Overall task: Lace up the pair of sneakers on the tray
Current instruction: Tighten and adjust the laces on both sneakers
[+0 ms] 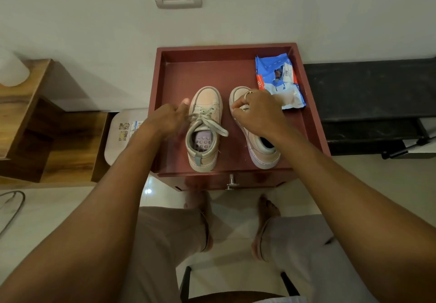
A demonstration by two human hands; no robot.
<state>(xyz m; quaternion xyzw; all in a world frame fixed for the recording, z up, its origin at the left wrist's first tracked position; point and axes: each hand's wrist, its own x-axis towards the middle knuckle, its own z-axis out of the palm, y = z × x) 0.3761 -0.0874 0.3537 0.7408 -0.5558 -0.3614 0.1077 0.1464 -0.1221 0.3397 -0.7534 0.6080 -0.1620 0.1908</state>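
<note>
While both sneakers stand side by side on the tray (179,76), the left sneaker (204,101) already carries its lacing, so I judge the right sneaker (264,154) to be the step in hand. My right hand (257,114) pinches what I take for the lace (245,107) over the far eyelets. My left hand (168,119) is blurred beside the left sneaker, and I cannot tell its grip. Next: feed the lace tip accurately through an eyelet.

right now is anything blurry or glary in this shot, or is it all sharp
Head view: the left hand is motion-blurred beside the left sneaker; the right hand, pinching a lace on the right sneaker, is sharper. Head view: a small glare spot on the floor below the tray.
</note>
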